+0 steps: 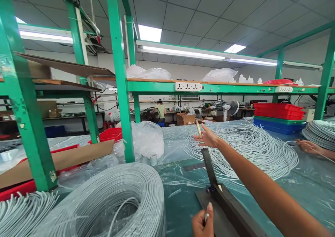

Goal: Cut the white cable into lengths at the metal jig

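left hand (pixel 202 224) pinching grey cable piece (pixel 206 217) near cutter (pixel 234 209); right hand (pixel 208 136) splayed against raised lever (pixel 209 165), unclenched. loose palm could slip, lever dropping uncontrolled, nipping any fingers strayed beneath.

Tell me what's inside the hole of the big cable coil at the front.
Inside the coil, one loose strand curves downward beside what looks like crumpled clear plastic. The bottom of the hole can't be seen; the plastic and coil cover it.
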Available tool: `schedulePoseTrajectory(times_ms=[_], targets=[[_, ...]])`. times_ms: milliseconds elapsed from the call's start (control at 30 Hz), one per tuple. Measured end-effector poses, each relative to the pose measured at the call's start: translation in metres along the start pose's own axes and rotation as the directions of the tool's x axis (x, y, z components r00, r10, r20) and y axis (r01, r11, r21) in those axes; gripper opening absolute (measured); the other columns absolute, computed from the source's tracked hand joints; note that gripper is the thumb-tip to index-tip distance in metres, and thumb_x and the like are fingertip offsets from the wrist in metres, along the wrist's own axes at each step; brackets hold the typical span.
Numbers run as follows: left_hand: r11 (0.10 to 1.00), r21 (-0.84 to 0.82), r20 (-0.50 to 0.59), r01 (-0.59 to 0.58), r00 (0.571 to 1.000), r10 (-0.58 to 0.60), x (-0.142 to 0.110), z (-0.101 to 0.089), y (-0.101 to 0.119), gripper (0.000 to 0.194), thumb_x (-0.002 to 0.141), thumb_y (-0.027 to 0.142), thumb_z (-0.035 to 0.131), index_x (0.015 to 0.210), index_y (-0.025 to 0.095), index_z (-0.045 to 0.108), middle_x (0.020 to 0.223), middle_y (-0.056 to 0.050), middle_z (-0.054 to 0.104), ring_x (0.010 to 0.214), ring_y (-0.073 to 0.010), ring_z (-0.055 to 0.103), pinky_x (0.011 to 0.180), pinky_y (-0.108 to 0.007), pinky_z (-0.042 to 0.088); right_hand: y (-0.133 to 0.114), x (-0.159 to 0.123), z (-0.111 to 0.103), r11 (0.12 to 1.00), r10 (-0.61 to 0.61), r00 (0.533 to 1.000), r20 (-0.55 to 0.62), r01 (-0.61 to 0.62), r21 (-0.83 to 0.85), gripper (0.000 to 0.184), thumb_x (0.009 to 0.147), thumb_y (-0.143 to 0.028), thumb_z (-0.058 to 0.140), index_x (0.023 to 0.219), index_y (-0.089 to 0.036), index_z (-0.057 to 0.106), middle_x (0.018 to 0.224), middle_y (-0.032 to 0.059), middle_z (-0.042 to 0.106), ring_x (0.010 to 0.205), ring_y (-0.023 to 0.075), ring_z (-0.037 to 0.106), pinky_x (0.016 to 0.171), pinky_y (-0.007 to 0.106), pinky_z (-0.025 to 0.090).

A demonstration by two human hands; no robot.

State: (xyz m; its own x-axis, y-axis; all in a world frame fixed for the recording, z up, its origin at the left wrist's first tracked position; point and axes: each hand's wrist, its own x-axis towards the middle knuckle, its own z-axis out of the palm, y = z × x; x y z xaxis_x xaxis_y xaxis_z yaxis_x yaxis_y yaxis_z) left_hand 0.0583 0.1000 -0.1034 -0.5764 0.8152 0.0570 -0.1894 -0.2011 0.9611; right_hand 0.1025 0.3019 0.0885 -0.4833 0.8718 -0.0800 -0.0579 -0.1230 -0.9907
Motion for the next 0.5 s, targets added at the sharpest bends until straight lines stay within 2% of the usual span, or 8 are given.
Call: schedulePoseTrajectory(times_ms=[133,233,300,400,500], targets=[[1.0,-0.005,0.034,-0.016,0.999,0.016,-0.001,-0.004,0.002,0.069,0.048,0.089,0.044,0.045,0.026,0.016,0.047,0.008,0.012,0.048,-0.0072,0.011,0.053,-0.028,0.01,0.001,-0.021,0.009,0.994,-0.087,0.984,-0.154,0.075,-0.083,0.056,0.087,-0.055,0.04,0.131,-0.021,0.037,0.114,0.0143,0.063,0.108,0.023,0.057,0.092,0.04,0.041],[1.0,-0.012,0.027,-0.001,1.0,0.001,-0.001,-0.005,-0.001,0.069,0.046,0.09,0.043,0.046,0.025,0.018,0.047,0.008,0.014,0.049,-0.0074,0.013,0.052,-0.028,0.011,0.008,-0.06,0.01,0.976,-0.204,0.955,-0.216,0.181,-0.121,0.04,0.088,-0.043,0.045,0.122,-0.022,0.044,0.106,0.0102,0.066,0.098,0.0185,0.062,0.09,0.033,0.042],[1.0,-0.012,0.017,-0.008,1.0,0.008,0.0,-0.006,-0.004,0.069,0.046,0.09,0.042,0.047,0.025,0.018,0.049,0.008,0.014,0.049,-0.0077,0.014,0.052,-0.028,0.012,0.018,-0.094,0.006,0.966,-0.251,0.946,-0.203,0.231,-0.121,0.041,0.086,-0.041,0.05,0.122,-0.021,0.045,0.099,0.0092,0.068,0.087,0.0176,0.064,0.081,0.03,0.046],[1.0,-0.015,0.044,-0.026,0.999,0.027,0.0,-0.008,-0.005,0.069,0.049,0.087,0.047,0.048,0.025,0.017,0.051,0.008,0.014,0.051,-0.0077,0.014,0.052,-0.027,0.014,0.037,-0.15,-0.004,0.956,-0.272,0.953,-0.137,0.25,-0.154,0.055,0.075,-0.047,0.062,0.121,-0.02,0.047,0.097,0.0086,0.068,0.079,0.0186,0.065,0.071,0.029,0.048],[0.998,-0.046,0.074,-0.04,0.996,0.044,-0.001,-0.011,0.005,0.063,0.053,0.072,0.062,0.047,0.024,0.022,0.05,0.008,0.018,0.051,-0.0076,0.018,0.051,-0.024,0.019,0.06,-0.199,-0.017,0.952,-0.195,0.98,0.028,0.196,-0.235,0.061,0.07,-0.057,0.063,0.118,-0.02,0.052,0.091,0.0072,0.067,0.073,0.0174,0.064,0.066,0.028,0.048]])
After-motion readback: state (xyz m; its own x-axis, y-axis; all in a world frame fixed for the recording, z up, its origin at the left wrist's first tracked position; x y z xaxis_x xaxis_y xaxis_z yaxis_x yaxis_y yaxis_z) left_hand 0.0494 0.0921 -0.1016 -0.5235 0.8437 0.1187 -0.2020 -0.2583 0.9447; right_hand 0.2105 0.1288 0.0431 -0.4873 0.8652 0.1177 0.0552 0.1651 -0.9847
